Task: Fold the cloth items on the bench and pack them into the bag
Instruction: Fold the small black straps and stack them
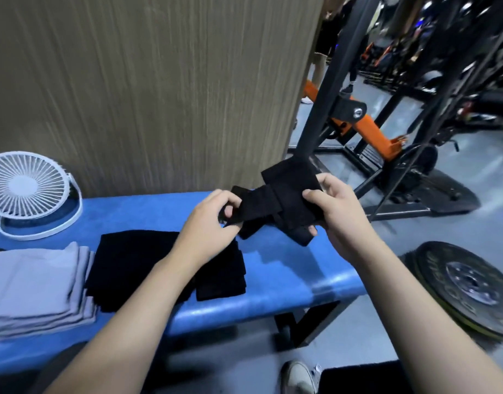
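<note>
- White shoe [298, 376] on grey floor at 6 o'clock, bottom edge of view.
- Grey folded cloths [37, 288] stacked at 8 o'clock on the blue bench [287, 268].
- Black folded cloths [136, 265] just beside the grey stack, to its right, partly under the left forearm.
- Weight plate [469, 285] flat on the floor at 4 o'clock, off the bench end.
- Left hand [213, 223] near centre, fingers curled, pinching one end of a small black cloth [284, 203].
- Right hand [338, 211] at 3 o'clock of that cloth, thumb on top, fingers under, clamped on it. Cloth held above the bench, partly folded over itself.
- White fan [28, 191] at 9 o'clock, on the bench by the wood-look wall [148, 89].
- Black and orange rack [367, 129] at 1 o'clock.
</note>
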Action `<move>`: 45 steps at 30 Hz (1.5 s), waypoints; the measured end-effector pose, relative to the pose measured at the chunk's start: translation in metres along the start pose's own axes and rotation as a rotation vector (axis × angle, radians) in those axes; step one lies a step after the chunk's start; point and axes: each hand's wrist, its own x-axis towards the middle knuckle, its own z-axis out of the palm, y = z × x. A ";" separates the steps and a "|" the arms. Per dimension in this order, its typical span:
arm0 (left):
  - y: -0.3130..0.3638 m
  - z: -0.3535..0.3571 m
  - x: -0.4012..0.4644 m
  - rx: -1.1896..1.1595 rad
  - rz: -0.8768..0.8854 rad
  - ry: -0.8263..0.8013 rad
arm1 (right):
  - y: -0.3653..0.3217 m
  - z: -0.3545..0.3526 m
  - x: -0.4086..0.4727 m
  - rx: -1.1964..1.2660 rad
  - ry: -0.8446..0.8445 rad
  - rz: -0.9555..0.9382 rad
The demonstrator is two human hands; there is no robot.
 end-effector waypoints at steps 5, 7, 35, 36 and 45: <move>0.011 0.014 -0.013 -0.006 -0.052 -0.204 | 0.031 -0.039 -0.032 0.008 0.088 0.097; 0.010 0.019 -0.017 0.030 -0.034 -0.304 | 0.038 -0.051 -0.037 -0.006 0.130 0.125; -0.017 0.068 -0.025 0.543 0.196 -0.618 | 0.080 -0.089 -0.050 -0.552 0.074 0.155; -0.017 0.068 -0.025 0.544 0.199 -0.618 | 0.082 -0.083 -0.051 -0.540 0.035 0.150; -0.020 0.069 -0.026 0.543 0.161 -0.639 | 0.104 -0.052 -0.054 -0.765 -0.257 0.106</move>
